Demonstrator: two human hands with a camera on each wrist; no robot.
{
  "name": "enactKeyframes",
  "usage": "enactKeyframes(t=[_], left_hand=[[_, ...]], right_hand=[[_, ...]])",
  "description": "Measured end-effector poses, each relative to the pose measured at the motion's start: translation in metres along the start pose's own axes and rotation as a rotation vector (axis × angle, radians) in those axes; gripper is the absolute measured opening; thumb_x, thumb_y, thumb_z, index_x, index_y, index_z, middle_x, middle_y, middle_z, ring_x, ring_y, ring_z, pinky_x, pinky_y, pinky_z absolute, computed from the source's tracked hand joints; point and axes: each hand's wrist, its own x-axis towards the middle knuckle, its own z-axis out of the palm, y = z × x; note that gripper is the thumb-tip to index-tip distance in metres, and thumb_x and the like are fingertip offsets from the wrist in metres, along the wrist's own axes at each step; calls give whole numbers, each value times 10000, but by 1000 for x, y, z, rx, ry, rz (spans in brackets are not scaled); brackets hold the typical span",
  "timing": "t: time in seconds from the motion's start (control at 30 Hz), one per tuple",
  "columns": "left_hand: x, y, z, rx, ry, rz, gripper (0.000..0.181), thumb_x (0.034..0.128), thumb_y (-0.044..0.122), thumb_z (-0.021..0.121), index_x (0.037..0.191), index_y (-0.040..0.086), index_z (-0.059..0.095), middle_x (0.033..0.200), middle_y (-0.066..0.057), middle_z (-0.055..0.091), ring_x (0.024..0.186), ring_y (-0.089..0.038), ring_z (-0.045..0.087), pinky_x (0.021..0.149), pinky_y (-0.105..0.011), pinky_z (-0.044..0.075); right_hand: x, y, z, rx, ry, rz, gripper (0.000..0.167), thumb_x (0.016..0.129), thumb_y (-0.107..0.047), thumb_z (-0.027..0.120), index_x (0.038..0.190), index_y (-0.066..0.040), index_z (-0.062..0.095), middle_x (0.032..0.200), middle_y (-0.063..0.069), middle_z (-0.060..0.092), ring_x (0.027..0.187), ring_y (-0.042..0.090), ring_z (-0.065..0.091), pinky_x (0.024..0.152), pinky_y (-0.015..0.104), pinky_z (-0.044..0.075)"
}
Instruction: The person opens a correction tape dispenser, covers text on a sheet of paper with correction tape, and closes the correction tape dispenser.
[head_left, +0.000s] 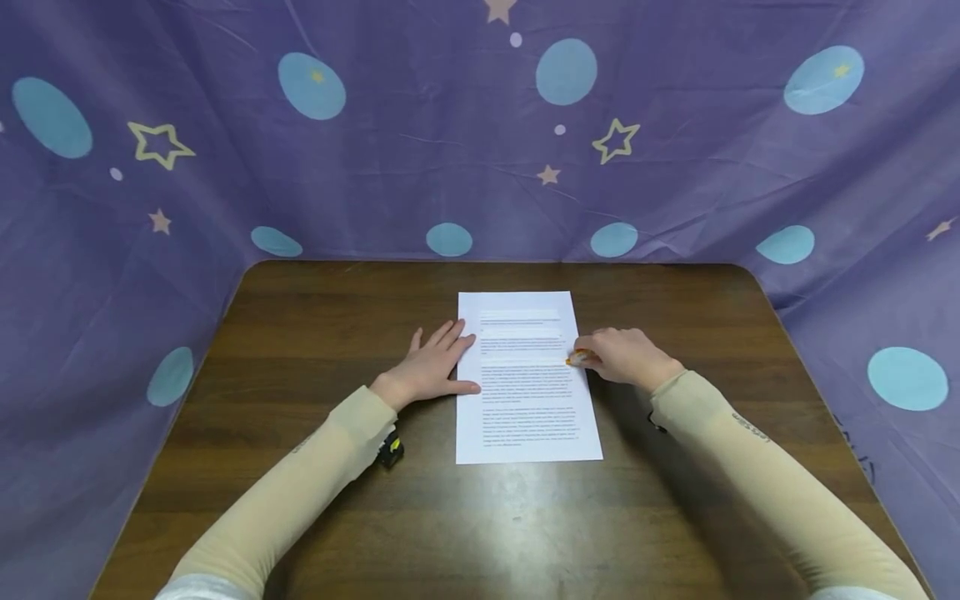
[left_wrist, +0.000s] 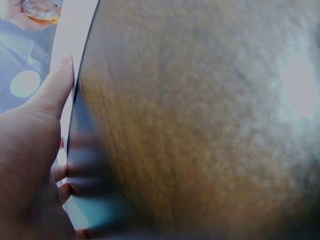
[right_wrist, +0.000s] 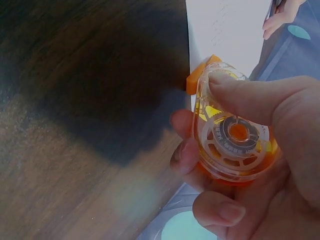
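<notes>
A white printed sheet [head_left: 525, 433] lies flat on the wooden table, with dark lines of text. White bands cross its upper half between the lines. My left hand [head_left: 429, 371] rests on the sheet's left edge, fingers spread and straight, thumb [left_wrist: 55, 90] on the paper. My right hand [head_left: 626, 357] grips a clear and orange correction tape dispenser [right_wrist: 235, 135], thumb on one face and fingers curled around the other. The dispenser's orange tip [right_wrist: 196, 77] is at the sheet's right edge; whether it touches the paper I cannot tell.
Brown wooden table [head_left: 337, 317] extends around the sheet on every side. A purple curtain [head_left: 420, 167] with stars and blue dots stands behind the table and along both sides. A dark device [head_left: 391, 450] sits at the left wrist.
</notes>
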Motion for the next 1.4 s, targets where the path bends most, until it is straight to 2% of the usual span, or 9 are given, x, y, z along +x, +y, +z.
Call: enactKeyframes(t=[0.4,0.7,1.0,1.2,1.4], left_hand=[[-4,4,-2,-6,22,26,974,978,623,621,1669,73,210,1733,-219,40,1606,-376,22,1177,-762,7],[-3,3,3,-3,15,27,881,998,628,583,1659,132,278,1737,-205,36,1607,-369,20,1176,-764,9],[-3,1,2,11,-8,28,1092,865,764,656,1675,160,241,1744,-178,-20,1612,-343,-24,1179,-760,4],[-2,0,0,-22,-7,22,1082,876,733,675,1676,151,236,1744,-167,-65,1611,-347,-23,1186,-745,-18],[-2,1,-2,-6,-4,29,1071,886,722,669,1680,159,222,1744,-178,-11,1611,-351,-13,1185,-750,-6]], right_hand=[[1,2,1,50,-19,-4,83,941,-115,762,941,-166,696,771,-27,629,650,143,514,559,355,451],[9,-4,-1,66,10,-52,120,936,-121,776,1040,-146,722,884,9,683,660,141,530,569,344,468],[21,-21,1,179,-38,-104,67,956,-169,770,992,-146,718,808,-25,647,681,123,515,636,336,474],[26,-33,0,193,-57,-145,66,971,-171,752,1011,-129,722,840,-23,672,705,111,561,673,353,514],[27,-36,1,172,-72,-152,59,973,-178,753,996,-139,715,829,-20,658,708,120,565,684,367,525]])
